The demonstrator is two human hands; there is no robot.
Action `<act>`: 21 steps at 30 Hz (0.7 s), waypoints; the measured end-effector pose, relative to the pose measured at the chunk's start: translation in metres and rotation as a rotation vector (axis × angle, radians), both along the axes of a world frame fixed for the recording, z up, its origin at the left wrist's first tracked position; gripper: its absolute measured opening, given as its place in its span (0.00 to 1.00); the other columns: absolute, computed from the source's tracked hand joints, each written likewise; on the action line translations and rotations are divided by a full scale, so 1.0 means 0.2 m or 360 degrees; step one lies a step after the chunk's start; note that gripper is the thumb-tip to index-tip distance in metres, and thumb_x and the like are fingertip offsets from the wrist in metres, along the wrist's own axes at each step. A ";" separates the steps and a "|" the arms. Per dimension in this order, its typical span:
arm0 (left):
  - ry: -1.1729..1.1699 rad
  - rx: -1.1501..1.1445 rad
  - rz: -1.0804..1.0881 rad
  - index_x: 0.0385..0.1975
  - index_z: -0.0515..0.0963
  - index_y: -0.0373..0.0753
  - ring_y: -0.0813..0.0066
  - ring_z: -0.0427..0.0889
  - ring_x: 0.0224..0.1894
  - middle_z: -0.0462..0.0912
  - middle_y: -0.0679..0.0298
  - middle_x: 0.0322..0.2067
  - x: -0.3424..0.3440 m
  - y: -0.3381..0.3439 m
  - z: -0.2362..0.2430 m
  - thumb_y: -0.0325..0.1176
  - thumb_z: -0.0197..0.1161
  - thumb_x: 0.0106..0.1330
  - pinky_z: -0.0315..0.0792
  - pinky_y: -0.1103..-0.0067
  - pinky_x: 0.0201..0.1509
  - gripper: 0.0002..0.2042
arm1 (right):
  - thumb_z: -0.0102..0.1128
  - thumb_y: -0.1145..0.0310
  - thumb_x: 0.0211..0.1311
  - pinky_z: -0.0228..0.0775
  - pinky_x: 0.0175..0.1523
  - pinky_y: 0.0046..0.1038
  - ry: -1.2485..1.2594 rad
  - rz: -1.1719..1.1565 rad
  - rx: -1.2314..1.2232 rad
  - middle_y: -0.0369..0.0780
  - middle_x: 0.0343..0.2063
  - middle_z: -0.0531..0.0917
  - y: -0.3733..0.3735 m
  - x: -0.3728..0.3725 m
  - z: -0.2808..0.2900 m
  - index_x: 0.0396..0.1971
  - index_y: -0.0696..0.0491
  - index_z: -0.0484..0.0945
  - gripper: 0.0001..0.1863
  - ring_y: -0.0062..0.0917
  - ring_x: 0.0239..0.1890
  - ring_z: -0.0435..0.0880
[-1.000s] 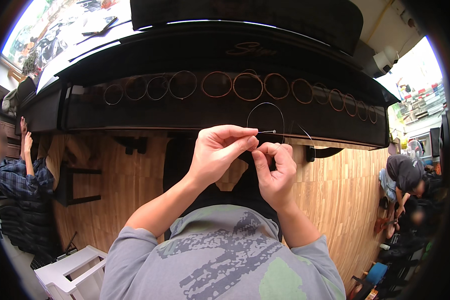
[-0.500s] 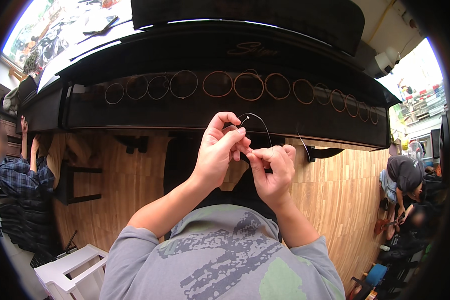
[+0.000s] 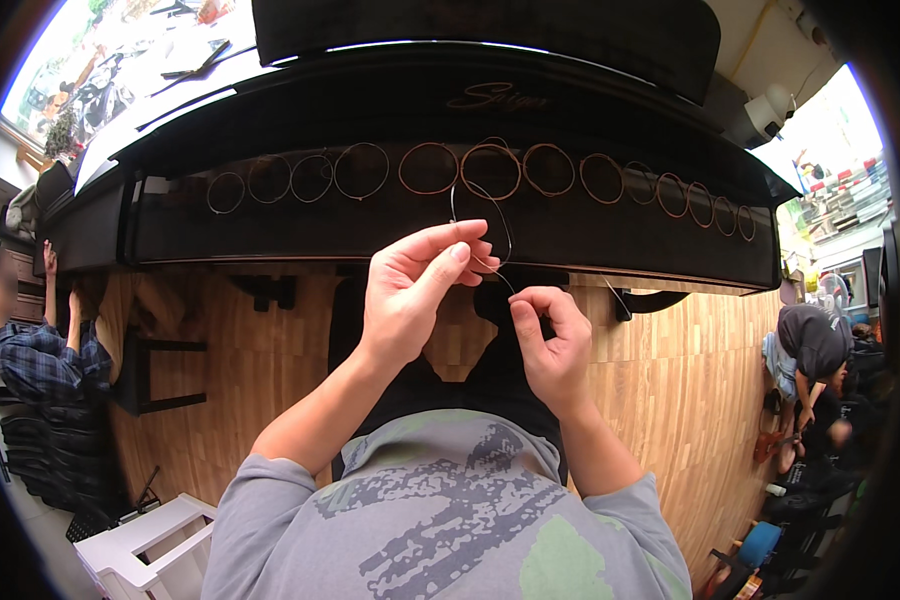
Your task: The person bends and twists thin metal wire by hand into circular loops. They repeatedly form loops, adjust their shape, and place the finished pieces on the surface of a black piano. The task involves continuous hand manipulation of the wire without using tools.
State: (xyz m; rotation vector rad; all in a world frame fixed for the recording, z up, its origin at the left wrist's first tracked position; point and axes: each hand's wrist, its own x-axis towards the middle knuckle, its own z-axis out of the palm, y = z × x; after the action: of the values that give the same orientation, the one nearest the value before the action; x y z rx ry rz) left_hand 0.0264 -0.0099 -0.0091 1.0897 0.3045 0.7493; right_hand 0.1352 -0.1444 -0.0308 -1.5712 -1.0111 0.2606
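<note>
A thin silvery instrument string [image 3: 510, 236] loops up above my hands, just in front of a black upright piano [image 3: 310, 228]. My left hand [image 3: 402, 290] pinches it between thumb and fingers, with a loop and one end standing out above the fingertips. Lower and to the right, my right hand [image 3: 552, 345] grips the string's other part between thumb and curled forefinger. A short stretch of string runs taut-looking between the two hands. Coiled strings lie in a row along the piano: silvery coils [image 3: 361, 145] toward the left, copper-coloured coils [image 3: 428, 143] from the middle rightward.
A person in a checked shirt [image 3: 40, 355] sits at the far left near a black stool [image 3: 175, 404]. At the right a person in dark clothing [image 3: 815, 335] bends over. A white slotted stand [image 3: 130, 565] is at the lower left, on the wooden floor [image 3: 260, 400].
My hands have drawn apart, the left going left and the right slightly right and down. More string shows between them, and its loop now rises higher over the coils.
</note>
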 end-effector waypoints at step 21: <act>0.0805 0.2031 0.0169 0.35 0.80 0.33 0.65 0.81 0.28 0.82 0.58 0.27 -0.04 0.10 0.12 0.25 0.63 0.57 0.75 0.76 0.33 0.07 | 0.57 0.75 0.62 0.61 0.28 0.18 0.0045 -0.0085 0.0165 0.34 0.22 0.75 -0.10 0.08 0.03 0.28 0.57 0.75 0.04 0.15 0.23 0.69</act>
State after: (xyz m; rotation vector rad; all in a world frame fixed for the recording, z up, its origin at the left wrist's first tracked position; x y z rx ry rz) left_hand 0.0179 0.0111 0.0140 2.5036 0.3021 0.7364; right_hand 0.1503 -0.1647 -0.0256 -1.4944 -0.9449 0.1900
